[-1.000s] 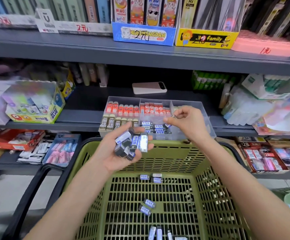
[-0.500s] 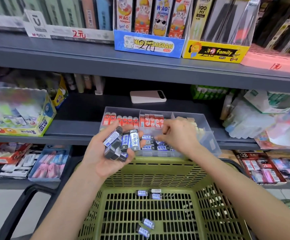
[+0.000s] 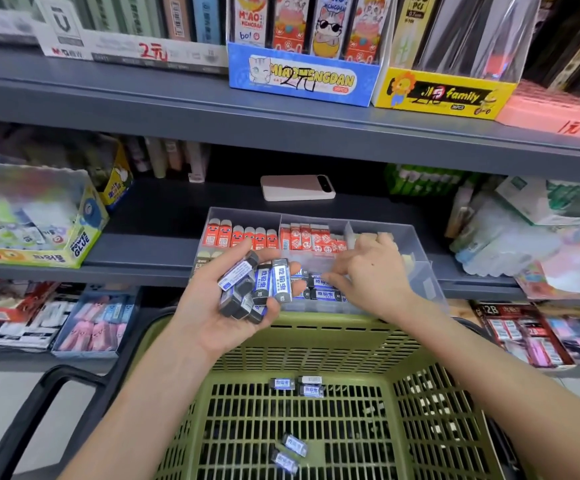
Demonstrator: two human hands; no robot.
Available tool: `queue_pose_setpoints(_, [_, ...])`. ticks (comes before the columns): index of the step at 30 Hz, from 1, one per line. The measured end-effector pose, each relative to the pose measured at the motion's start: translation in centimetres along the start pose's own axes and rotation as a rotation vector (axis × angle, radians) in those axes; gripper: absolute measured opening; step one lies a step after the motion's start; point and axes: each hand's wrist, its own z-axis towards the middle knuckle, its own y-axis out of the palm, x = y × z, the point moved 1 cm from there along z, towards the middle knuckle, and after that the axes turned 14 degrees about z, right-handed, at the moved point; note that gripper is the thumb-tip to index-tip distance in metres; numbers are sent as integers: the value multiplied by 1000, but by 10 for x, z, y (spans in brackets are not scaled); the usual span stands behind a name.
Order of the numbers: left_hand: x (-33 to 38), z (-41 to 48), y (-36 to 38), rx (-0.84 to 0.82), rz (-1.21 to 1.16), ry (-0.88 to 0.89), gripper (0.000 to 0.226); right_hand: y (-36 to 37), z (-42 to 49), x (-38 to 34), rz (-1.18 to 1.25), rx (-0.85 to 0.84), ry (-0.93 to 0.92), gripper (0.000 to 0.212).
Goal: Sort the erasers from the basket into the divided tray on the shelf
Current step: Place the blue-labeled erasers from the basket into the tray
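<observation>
Head view. Left hand [image 3: 219,317] sat cupped palm-up above the basket [image 3: 316,344], grip curled round a bunch of blue-and-black erasers [image 3: 257,285]. Right hand [image 3: 368,271] was in the divided tray [image 3: 416,244] on the shelf [image 3: 143,251], fingertips [image 3: 333,281] down on matching erasers in the front middle compartment; grip pinching or only pressing, could not tell. Orange erasers [image 3: 240,235] filled the back compartments. Judged mid-task: the handful and several loose erasers [image 3: 297,384] on the basket floor not yet sorted.

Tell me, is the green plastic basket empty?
Not empty. The green slatted plastic basket holds loose black erasers in blue-and-white sleeves on its floor: three by the far wall, two nearer the camera.
</observation>
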Motion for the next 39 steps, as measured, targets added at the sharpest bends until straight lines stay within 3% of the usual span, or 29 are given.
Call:
queue_pose_setpoints(2, [0,1,2,2,9,-9,37,-11,-4,-10,83,101,-1,42])
queue_pose_setpoints(4, [0,2,3,11,10,-22,40,-23,-11,-20,381,228,32,42])
queue_pose_setpoints(6, [-1,2,4,20,13,-28,41,-36,-18,-34,732,182,54,38])
queue_pose_setpoints(11, [-3,2,11,9,0,-30,38,-42,-26,-57,771,137,59,21])
queue_pose_setpoints(17, [0,-2,16,-29,-30,-3,44,-43,-29,-51,1308,89,163,13])
queue_pose_setpoints(24, [1,-5,22,-59,-153,-5,53,-48,-26,-60,1211,128,14,19])
queue_pose_setpoints(28, [1,-3,18,-28,-128,-8,42,-55,-17,-43,1588,205,109,15])
queue_pose_setpoints(30, [0,-3,14,10,-107,2,43,-57,-12,-24,1480,218,193,16])
queue_pose_setpoints(34, [-2,-3,5,45,-83,13,41,-41,-4,0,884,43,388,21])
queue_pose_setpoints(39, [-6,-4,-2,65,-70,2,40,-29,2,-6,732,8,501,23])
